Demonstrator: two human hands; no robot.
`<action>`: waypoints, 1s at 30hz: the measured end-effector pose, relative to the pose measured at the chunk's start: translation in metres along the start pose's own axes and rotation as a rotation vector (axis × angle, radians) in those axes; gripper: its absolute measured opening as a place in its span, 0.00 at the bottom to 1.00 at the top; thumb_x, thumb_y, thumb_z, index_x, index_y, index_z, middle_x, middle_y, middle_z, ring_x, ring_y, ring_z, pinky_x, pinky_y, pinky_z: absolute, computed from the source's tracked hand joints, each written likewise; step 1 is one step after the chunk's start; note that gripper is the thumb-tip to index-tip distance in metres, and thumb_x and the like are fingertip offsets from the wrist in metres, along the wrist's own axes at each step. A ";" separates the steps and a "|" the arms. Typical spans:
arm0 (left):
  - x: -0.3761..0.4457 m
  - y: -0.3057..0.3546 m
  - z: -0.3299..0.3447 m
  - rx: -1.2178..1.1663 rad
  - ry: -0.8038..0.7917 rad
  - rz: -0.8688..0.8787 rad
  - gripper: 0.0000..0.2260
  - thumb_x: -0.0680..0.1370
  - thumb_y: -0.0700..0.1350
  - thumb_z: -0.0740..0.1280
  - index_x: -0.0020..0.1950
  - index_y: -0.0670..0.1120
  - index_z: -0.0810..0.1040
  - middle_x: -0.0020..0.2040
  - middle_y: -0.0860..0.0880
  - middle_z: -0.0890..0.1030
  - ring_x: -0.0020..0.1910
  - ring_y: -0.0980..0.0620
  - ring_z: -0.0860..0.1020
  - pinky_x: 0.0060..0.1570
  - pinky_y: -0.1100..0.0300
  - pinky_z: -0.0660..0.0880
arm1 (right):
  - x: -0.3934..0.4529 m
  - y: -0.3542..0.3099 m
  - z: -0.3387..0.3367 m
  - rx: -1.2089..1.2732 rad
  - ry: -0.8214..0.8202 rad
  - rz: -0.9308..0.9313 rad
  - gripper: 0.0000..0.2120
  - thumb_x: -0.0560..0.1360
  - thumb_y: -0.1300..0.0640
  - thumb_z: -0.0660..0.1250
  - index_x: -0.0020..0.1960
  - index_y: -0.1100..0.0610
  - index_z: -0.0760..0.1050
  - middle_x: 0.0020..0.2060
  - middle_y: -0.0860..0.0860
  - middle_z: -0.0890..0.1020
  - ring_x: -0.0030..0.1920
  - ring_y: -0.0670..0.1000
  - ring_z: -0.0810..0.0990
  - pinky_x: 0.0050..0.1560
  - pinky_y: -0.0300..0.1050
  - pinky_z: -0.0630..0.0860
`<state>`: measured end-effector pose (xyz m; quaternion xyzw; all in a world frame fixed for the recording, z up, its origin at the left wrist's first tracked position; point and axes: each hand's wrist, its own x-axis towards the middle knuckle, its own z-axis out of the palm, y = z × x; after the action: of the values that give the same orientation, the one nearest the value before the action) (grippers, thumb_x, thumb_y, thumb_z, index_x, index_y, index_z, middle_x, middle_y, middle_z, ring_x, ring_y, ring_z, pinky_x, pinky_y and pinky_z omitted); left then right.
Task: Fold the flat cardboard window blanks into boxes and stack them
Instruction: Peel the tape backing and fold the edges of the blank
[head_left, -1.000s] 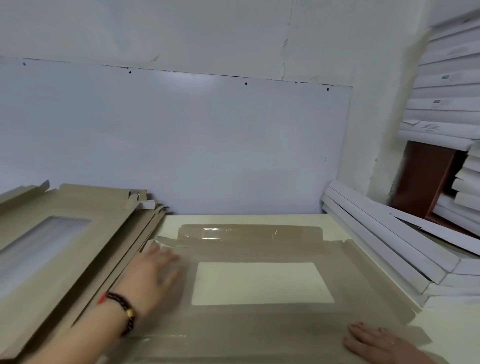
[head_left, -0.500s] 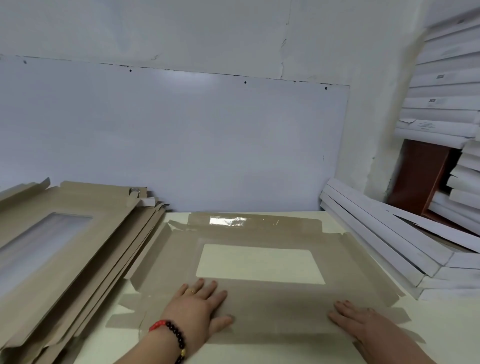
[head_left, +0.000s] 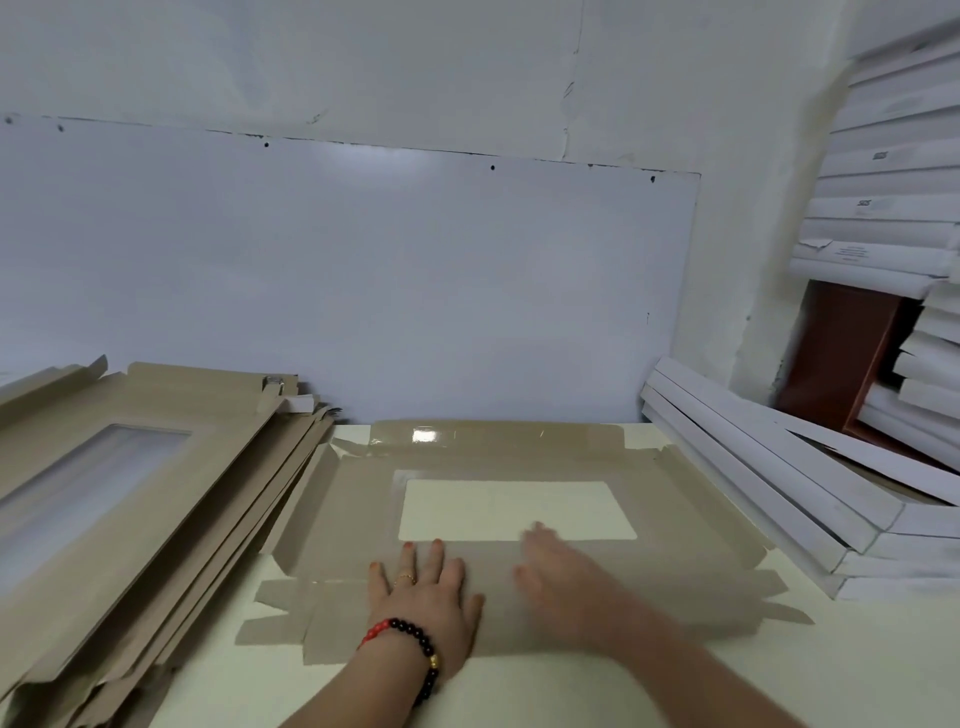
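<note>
You are at the creasing step: the flat blank (head_left: 519, 519) lies on the table (head_left: 675, 691) in the middle, your left hand (head_left: 426, 597) presses its near panel with straight fingers, your blurred right hand (head_left: 561, 577) looks open above it, so next lift the near flap.

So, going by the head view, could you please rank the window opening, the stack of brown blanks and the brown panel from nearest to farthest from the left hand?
1. Window opening, just ahead of the left hand.
2. Stack of brown blanks, to the left.
3. Brown panel, far right, by the wall.
</note>
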<state>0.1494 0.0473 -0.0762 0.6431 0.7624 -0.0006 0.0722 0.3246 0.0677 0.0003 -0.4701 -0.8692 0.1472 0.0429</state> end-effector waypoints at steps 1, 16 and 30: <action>0.002 0.002 0.002 0.044 -0.027 -0.003 0.30 0.78 0.60 0.47 0.78 0.54 0.43 0.78 0.53 0.38 0.77 0.44 0.38 0.69 0.35 0.37 | 0.008 -0.024 0.013 0.078 0.031 -0.100 0.21 0.83 0.56 0.53 0.74 0.63 0.61 0.75 0.56 0.61 0.75 0.56 0.59 0.74 0.51 0.57; 0.000 -0.030 0.003 0.035 0.042 0.006 0.34 0.76 0.68 0.40 0.79 0.54 0.40 0.79 0.52 0.39 0.77 0.48 0.38 0.74 0.47 0.38 | 0.032 0.034 0.057 -0.315 -0.067 -0.142 0.31 0.81 0.39 0.41 0.79 0.50 0.40 0.77 0.44 0.39 0.76 0.43 0.35 0.74 0.48 0.35; 0.002 -0.105 -0.006 0.020 0.052 -0.140 0.36 0.75 0.71 0.40 0.79 0.55 0.41 0.79 0.54 0.41 0.77 0.52 0.41 0.75 0.53 0.41 | -0.012 0.198 0.015 -0.318 -0.013 0.302 0.29 0.82 0.40 0.41 0.78 0.49 0.37 0.77 0.44 0.39 0.76 0.43 0.39 0.75 0.45 0.39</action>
<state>0.0457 0.0320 -0.0804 0.5885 0.8071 0.0035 0.0461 0.4871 0.1563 -0.0719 -0.5950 -0.8013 0.0159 -0.0599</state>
